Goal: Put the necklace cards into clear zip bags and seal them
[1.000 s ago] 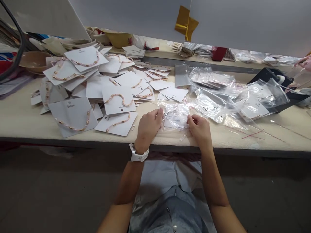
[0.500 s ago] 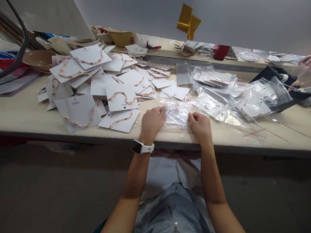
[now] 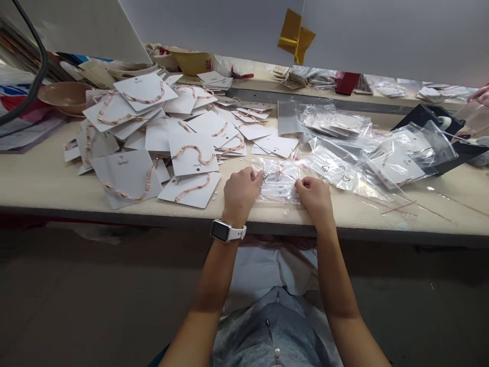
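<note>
A clear plastic bag (image 3: 280, 189) with a white card inside lies at the front of the table, between my two hands. My left hand (image 3: 241, 193), above a white-strapped watch (image 3: 228, 231), pinches the bag's left edge with closed fingers. On the opposite edge, my right hand (image 3: 315, 198) grips the same bag between thumb and curled fingers. Left of my hands is a loose pile of white cards (image 3: 128, 171) carrying pink and gold beaded strands (image 3: 193, 148). More clear bags (image 3: 332, 165) overlap just beyond my right hand.
Filled bags (image 3: 336, 122) are heaped behind, and a dark stand (image 3: 464, 153) is at the right. Thin pink strands (image 3: 399, 208) lie near the front right. A brown bowl (image 3: 64, 97) and yellow bowl (image 3: 191, 62) stand at the back left. A grey panel (image 3: 229, 25) spans the top.
Both hands keep their hold on the bag, with only slight shifts of the fingers. My left hand and wrist sit slightly further right. The view has shifted a little.
</note>
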A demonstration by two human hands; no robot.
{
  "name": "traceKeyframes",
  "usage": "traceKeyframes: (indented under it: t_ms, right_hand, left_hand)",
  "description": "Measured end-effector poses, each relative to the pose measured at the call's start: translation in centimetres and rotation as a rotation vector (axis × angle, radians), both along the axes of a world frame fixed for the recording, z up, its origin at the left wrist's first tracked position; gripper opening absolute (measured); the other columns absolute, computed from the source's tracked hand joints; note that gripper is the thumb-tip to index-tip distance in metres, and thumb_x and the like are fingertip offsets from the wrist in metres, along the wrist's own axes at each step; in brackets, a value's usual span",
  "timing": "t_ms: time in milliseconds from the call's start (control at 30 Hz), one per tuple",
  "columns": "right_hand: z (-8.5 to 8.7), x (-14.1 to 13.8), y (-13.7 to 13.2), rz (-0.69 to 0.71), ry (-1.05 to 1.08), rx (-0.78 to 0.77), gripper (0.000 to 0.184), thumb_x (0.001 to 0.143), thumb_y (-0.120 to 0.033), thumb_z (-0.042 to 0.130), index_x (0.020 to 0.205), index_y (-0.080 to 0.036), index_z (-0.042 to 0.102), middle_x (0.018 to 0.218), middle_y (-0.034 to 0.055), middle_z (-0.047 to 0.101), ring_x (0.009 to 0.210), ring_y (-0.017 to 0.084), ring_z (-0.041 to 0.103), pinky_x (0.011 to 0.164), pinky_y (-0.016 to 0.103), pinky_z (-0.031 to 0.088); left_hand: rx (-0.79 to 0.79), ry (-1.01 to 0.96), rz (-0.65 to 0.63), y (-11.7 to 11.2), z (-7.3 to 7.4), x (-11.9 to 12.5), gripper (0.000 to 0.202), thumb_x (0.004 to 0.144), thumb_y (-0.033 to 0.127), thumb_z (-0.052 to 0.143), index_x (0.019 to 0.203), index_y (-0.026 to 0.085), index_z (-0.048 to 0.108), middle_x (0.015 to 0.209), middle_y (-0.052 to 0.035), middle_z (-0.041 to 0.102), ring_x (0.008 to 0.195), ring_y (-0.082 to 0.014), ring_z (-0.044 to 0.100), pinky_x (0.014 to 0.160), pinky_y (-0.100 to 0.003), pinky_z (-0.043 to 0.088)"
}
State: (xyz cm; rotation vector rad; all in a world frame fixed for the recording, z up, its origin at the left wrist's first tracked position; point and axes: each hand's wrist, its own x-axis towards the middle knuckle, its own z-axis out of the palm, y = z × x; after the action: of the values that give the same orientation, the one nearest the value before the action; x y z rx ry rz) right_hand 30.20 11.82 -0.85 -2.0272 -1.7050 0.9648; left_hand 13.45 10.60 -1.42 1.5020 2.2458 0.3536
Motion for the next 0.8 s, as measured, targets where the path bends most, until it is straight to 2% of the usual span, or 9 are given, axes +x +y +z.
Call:
traceKeyframes:
  t_ms: [167, 267, 367, 433, 500, 533, 600, 700, 800]
  right_hand:
    - [-0.1, -0.2, 0.2, 0.003, -0.031, 0.012, 0.041, 0.080, -0.018, 0.050, 0.047, -0.021, 0.027, 0.047, -0.0027, 0.029, 0.048, 0.011, 0.026, 0.051, 0.029, 0.018]
    - [0.0, -0.3, 0.3, 0.003, -0.055, 0.011, 0.039, 0.080, -0.019, 0.051, 0.047, -0.021, 0.031, 0.048, -0.0019, 0.033, 0.049, 0.012, 0.030, 0.051, 0.029, 0.019]
    - [0.2, -0.5, 0.2, 0.005, -0.076, -0.007, 0.035, 0.083, -0.023, 0.050, 0.050, -0.021, 0.037, 0.053, -0.0001, 0.042, 0.053, 0.014, 0.038, 0.054, 0.029, 0.023]
    - [0.4, -0.5, -0.1, -0.013, -0.089, -0.010, 0.026, 0.086, -0.030, 0.052, 0.062, -0.020, 0.048, 0.061, 0.0017, 0.052, 0.060, 0.016, 0.046, 0.057, 0.028, 0.028]
    - [0.6, -0.4, -0.6, -0.046, -0.097, 0.008, 0.020, 0.086, -0.039, 0.053, 0.088, -0.019, 0.057, 0.070, 0.0032, 0.058, 0.067, 0.020, 0.052, 0.062, 0.029, 0.033]
    - [0.7, -0.3, -0.9, -0.061, -0.096, 0.023, 0.028, 0.086, -0.041, 0.053, 0.102, -0.018, 0.056, 0.072, 0.0034, 0.060, 0.069, 0.021, 0.055, 0.063, 0.030, 0.036]
    - [0.8, -0.2, -1.5, -0.087, -0.109, 0.085, 0.039, 0.087, -0.040, 0.052, 0.118, -0.016, 0.052, 0.078, 0.0055, 0.063, 0.077, 0.025, 0.059, 0.067, 0.033, 0.040]
    - [0.6, -0.2, -1.9, -0.069, -0.164, 0.275, 0.037, 0.089, -0.032, 0.043, 0.118, -0.013, 0.057, 0.105, 0.0151, 0.066, 0.102, 0.030, 0.060, 0.083, 0.041, 0.047]
    - [0.1, -0.6, -1.5, 0.168, -0.163, 0.407, 0.045, 0.095, -0.029, 0.032, 0.128, -0.011, 0.058, 0.136, 0.0168, 0.057, 0.129, 0.028, 0.050, 0.109, 0.045, 0.037]
  left_hand:
    - [-0.007, 0.157, 0.031, -0.5, 0.5, 0.6, 0.033, 0.096, 0.045, 0.047, 0.093, 0.017, 0.064, 0.074, -0.0125, 0.068, 0.074, -0.0313, 0.067, 0.056, -0.030, 0.035]
    - [0.020, 0.218, 0.047, -1.0, 0.8, 0.5, 0.036, 0.099, 0.036, 0.039, 0.114, 0.014, 0.062, 0.090, -0.0165, 0.070, 0.081, -0.0332, 0.068, 0.061, -0.034, 0.045]
    - [0.237, 0.206, -0.101, -1.3, 1.0, 0.3, 0.040, 0.101, 0.030, 0.034, 0.128, 0.009, 0.057, 0.120, -0.0189, 0.065, 0.107, -0.0309, 0.065, 0.087, -0.040, 0.052]
    - [0.340, 0.181, -0.339, -1.3, 0.9, 0.5, 0.044, 0.102, 0.031, 0.036, 0.136, 0.009, 0.052, 0.140, -0.0179, 0.055, 0.131, -0.0286, 0.052, 0.111, -0.041, 0.041]
    - [0.298, 0.178, -0.549, -1.2, 0.5, 1.0, 0.050, 0.102, 0.034, 0.037, 0.145, 0.010, 0.044, 0.155, -0.0153, 0.040, 0.145, -0.0278, 0.035, 0.123, -0.044, 0.025]
    - [0.240, 0.187, -0.607, -1.2, 0.3, 1.2, 0.053, 0.103, 0.035, 0.037, 0.149, 0.011, 0.039, 0.159, -0.0143, 0.032, 0.149, -0.0283, 0.028, 0.125, -0.046, 0.021]
    - [0.115, 0.198, -0.637, -1.0, -0.2, 1.6, 0.057, 0.103, 0.038, 0.036, 0.153, 0.011, 0.032, 0.162, -0.0140, 0.023, 0.151, -0.0294, 0.021, 0.126, -0.048, 0.017]
    - [0.021, 0.190, -0.610, -0.9, -0.6, 1.7, 0.061, 0.104, 0.043, 0.032, 0.155, 0.010, 0.027, 0.163, -0.0137, 0.018, 0.152, -0.0294, 0.016, 0.126, -0.048, 0.016]
    - [0.021, 0.159, -0.610, -0.8, -0.6, 1.5, 0.062, 0.103, 0.044, 0.031, 0.155, 0.011, 0.026, 0.163, -0.0129, 0.017, 0.153, -0.0284, 0.014, 0.126, -0.048, 0.015]
